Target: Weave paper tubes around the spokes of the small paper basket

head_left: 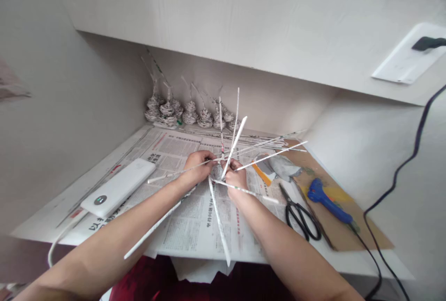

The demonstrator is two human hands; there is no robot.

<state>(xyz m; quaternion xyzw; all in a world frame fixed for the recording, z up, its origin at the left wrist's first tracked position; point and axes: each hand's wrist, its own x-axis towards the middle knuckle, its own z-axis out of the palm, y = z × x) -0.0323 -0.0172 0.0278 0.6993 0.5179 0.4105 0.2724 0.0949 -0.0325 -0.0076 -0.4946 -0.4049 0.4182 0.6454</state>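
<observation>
A small round piece woven from rolled newspaper (217, 171) is between my two hands, with several long paper sticks spreading out from it in all directions. My left hand (200, 164) pinches it on the left, its fingers closed near the base of the sticks. On the other side my right hand (237, 176) has its fingers closed around the edge of the weave and the foot of a thick white paper stick (237, 140). One paper stick (220, 222) points down towards the table's front edge. My fingertips are partly hidden behind the sticks.
Newspaper (188, 226) covers the table. Several woven paper gourds (190, 113) line the back wall, near loose paper sticks (272, 141). A white power bank (118, 187) lies left. Black scissors (301, 217) and a blue glue gun (329, 201) on cardboard (365, 240) lie right.
</observation>
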